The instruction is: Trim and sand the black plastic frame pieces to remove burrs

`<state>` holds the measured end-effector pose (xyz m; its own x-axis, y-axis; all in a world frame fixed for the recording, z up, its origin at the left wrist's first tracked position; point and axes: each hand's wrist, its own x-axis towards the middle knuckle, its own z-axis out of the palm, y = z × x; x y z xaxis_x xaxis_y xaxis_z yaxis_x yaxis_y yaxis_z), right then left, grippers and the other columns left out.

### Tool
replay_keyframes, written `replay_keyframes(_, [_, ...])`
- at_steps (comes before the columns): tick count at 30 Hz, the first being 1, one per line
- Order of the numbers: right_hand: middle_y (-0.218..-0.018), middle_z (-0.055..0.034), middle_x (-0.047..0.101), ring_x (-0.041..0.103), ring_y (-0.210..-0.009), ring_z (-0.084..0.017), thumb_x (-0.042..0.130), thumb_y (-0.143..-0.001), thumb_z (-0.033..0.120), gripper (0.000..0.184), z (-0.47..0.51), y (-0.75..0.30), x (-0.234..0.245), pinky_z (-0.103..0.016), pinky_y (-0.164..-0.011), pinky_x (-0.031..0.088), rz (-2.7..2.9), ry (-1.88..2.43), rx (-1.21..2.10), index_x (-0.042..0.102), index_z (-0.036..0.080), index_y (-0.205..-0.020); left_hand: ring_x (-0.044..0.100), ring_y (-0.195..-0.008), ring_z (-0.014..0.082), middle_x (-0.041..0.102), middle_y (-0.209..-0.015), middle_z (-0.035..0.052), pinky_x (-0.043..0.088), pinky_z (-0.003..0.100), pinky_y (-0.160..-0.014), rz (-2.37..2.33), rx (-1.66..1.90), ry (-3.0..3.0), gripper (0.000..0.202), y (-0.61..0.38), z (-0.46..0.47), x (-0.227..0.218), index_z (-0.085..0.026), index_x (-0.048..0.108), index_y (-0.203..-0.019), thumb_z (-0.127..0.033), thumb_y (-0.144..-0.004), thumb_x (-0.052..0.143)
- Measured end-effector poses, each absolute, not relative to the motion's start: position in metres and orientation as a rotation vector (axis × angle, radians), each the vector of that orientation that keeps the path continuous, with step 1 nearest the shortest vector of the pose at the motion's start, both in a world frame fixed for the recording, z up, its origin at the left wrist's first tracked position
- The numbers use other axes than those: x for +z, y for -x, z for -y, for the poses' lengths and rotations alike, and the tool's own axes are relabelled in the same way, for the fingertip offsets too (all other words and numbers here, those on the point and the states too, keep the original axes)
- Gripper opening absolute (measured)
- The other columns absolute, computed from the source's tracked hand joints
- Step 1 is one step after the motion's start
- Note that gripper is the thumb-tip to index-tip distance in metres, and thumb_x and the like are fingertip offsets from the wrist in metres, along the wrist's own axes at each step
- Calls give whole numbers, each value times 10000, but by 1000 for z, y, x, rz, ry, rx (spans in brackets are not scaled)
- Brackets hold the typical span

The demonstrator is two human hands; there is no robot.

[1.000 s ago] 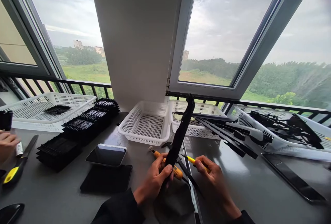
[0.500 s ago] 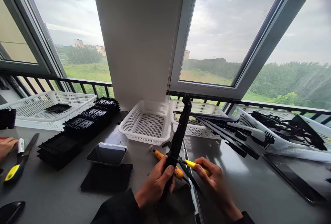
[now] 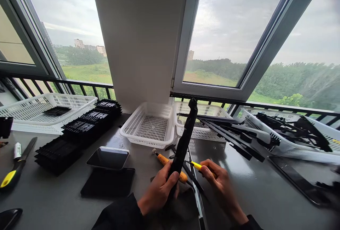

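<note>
My left hand [image 3: 159,190] is wrapped round the lower end of a long black plastic part [image 3: 185,138] that stands tilted, its top pointing up and to the right. My right hand [image 3: 216,180] pinches a small yellow-handled tool [image 3: 196,166] whose tip points at the part's lower section. An orange-handled tool [image 3: 170,165] lies on the grey table just behind my left hand. Thin black strips [image 3: 195,182] lie between my hands.
Two empty white baskets [image 3: 148,125] stand at the back middle. Stacks of black parts [image 3: 79,132] and another white basket [image 3: 39,108] are at left, with a phone [image 3: 108,158], a black pad, a knife [image 3: 14,171] and a marker [image 3: 17,150]. Long black parts [image 3: 231,134] and a white tray [image 3: 289,141] fill the right.
Another person's hand at the far left edge has withdrawn out of view. My hands and the black part have barely shifted.
</note>
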<state>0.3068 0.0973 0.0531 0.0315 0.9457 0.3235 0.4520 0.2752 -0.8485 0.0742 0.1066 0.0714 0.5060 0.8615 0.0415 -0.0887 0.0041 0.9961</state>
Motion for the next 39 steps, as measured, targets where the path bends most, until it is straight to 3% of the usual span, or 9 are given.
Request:
replay_keyframes(11, [-641,17,507,439,-587,-152,527,-986,649,524,-95,-302,63,-270,-542,337,1609,1333,672,637,200,-739,442,-488,122,525,-556,-69,376,262,-555,-789,854,-1387,604,-74,-104,73,-170,533,-1098,-759,-973,483])
replay_keyframes(23, [-650,9,534,454,-599,-154,557,-986,621,511,-100,-309,55,-274,-555,326,1563,1379,654,666,189,-735,451,-501,125,525,-569,-75,372,272,-569,-792,925,-1306,566,-72,-106,72,-176,496,-1126,-724,-982,502])
replay_keyframes(31, [-658,2,533,458,-613,-162,536,-990,645,532,-99,-310,55,-273,-561,337,1590,1404,641,658,191,-741,432,-514,128,528,-578,-73,364,274,-587,-789,951,-1317,470,-74,-105,69,-198,518,-1087,-661,-1011,500])
replay_keyframes(36, [-659,11,504,437,-604,-155,480,-1007,679,565,-100,-309,54,-269,-548,328,1648,1381,772,624,198,-749,537,-734,177,599,-771,-9,448,313,-758,-786,1062,-1328,400,-73,-103,78,-218,579,-1025,-616,-1012,545])
replay_keyframes(39, [-667,11,506,444,-615,-156,454,-1022,667,565,-99,-308,56,-268,-555,333,1673,1348,807,616,198,-754,526,-787,181,602,-907,13,454,315,-768,-769,1022,-1338,410,-70,-104,84,-219,610,-1077,-616,-976,619])
